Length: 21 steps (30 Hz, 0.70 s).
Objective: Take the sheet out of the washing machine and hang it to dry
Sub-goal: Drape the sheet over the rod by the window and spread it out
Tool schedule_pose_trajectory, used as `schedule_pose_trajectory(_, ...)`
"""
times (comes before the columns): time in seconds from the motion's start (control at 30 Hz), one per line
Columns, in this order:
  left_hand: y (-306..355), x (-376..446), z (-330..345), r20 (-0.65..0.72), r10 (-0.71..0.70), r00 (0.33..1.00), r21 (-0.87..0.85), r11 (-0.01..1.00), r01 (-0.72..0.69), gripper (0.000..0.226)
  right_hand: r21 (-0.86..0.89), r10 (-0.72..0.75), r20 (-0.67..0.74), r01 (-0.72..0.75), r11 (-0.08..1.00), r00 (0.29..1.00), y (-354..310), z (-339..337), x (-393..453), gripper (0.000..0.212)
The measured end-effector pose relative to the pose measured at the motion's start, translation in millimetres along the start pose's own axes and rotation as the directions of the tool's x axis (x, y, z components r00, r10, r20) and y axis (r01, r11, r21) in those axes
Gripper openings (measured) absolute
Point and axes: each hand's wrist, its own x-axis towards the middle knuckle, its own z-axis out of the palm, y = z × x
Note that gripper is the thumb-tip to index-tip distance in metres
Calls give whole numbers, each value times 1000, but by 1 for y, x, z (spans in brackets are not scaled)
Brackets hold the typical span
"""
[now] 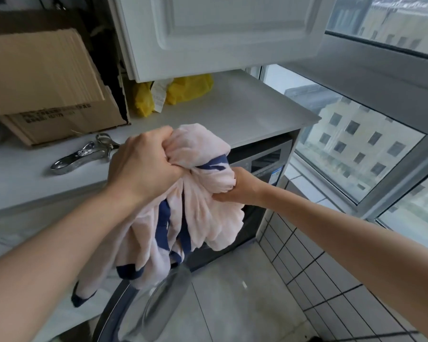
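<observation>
Sheet [198,193], pink with navy stripes, bunched in our grip above open washer door [143,309]. Left hand [143,166] fingers curled tight round top; right hand [237,187] fingers pinching side fold. Desk [245,112] behind.

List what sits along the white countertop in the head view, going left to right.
cardboard box → chrome handle piece → left hand gripping the sheet → yellow bags farther back → bare countertop end by the window.

Your sheet [203,193] hangs bunched between both hands, above the washer door [158,299]; box [47,99], bags [183,92] behind on the counter [245,112]
</observation>
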Motion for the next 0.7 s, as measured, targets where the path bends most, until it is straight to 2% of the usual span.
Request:
schedule_pose_trajectory(0.1,-9,-1,-4,42,-9,999,0,1000,9,33,-146,-1,-102,-14,989,995,-6,-13,-2,24)
schedule_pose_trajectory(0.23,-16,-4,-5,99,-35,994,37,999,31,34,-83,-42,-134,31,996,990,-18,-41,-7,26)
schedule_pose_trajectory(0.37,-20,-4,-7,130,-51,990,64,997,43,31,-103,-72,-66,65,993,995,-36,-60,-10,32)
schedule_pose_trajectory(0.5,-19,0,-18,103,-53,993,47,998,49,31,-250,31,-32,-38,967,999,-63,-75,-21,46)
schedule_pose_trajectory(0.6,-14,6,-31,43,-19,999,35,999,18,31,-397,172,89,-123,910,981,-90,-80,-31,35)
schedule_pose_trajectory(0.7,-7,16,-46,-11,35,999,14,999,-34,30,-468,240,85,-173,866,967,-113,-91,-41,36)
